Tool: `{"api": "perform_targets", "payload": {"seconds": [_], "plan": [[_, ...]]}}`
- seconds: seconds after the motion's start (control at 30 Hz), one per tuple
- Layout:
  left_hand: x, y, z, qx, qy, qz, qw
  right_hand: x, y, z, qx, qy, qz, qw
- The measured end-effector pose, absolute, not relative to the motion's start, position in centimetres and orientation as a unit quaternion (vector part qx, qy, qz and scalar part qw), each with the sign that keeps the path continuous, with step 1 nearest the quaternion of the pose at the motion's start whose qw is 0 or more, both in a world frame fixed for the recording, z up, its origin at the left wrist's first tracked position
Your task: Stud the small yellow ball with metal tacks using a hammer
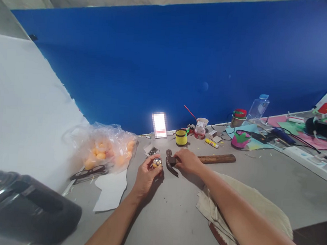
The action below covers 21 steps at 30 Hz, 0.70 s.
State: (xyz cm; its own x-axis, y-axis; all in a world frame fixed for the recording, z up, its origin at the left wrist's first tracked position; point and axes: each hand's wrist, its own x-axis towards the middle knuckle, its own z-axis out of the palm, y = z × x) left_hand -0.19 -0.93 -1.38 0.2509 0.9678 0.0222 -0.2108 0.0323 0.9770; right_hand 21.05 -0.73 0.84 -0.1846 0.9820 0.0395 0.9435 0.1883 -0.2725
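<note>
My left hand (146, 176) is closed around a small orange-yellow ball (157, 162), whose upper side is covered with shiny silver pieces. Just behind it sits a small open paper box (151, 150) full of small metal bits, too small to make out clearly. My right hand (188, 161) is closed at the neck of a claw hammer (217, 158), which lies flat on the table. The hammer's dark head points left toward the ball, and its wooden handle reaches out to the right past my hand.
A clear plastic bag of orange balls (105, 148), black glasses (88, 172) and white paper (113, 191) lie left. A dark flask (28, 206) stands nearer. Behind are a yellow cup (181, 137) and glue stick (211, 143). Beige cloth (248, 195) lies under my right forearm; a power strip (309, 162) is right.
</note>
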Motion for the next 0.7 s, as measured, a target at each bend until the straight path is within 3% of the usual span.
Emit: {"api": "perform_targets", "payload": {"seconds": [0.23, 0.57, 0.7], "plan": [[0.1, -1.1, -0.8, 0.484, 0.394, 0.489, 0.609, 20.7, -1.2, 1.6, -0.641, -0.756, 0.062, 0.121], [0.1, -1.4, -0.4, 0.471, 0.408, 0.474, 0.622, 19.6, -3.7, 4.0, -0.612, -0.720, -0.025, 0.326], [0.0, -1.5, -0.3, 0.498, 0.412, 0.459, 0.610, 18.8, -4.3, 4.1, -0.561, -0.769, -0.037, 0.303]]}}
